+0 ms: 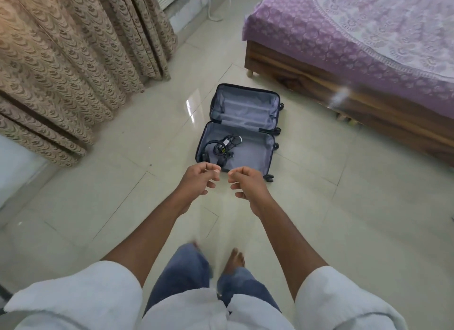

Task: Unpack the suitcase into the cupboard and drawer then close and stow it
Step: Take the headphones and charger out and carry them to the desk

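A small dark suitcase (255, 155) lies open flat on the tiled floor ahead of me, grey lining showing in both halves. The far half holds nothing that I can see. In the near half lies a tangle of black cables with a charger (222, 146) at its left side. My left hand (197, 179) and my right hand (248, 184) hang in the air side by side just in front of the suitcase's near edge, fingers loosely curled, holding nothing. Both arms are stretched forward.
A wooden bed (331, 84) with a purple patterned cover (356, 34) stands to the right of the suitcase. Beige patterned curtains (73, 59) hang on the left. My bare feet and blue trousers (186, 275) are below on the pale tiles.
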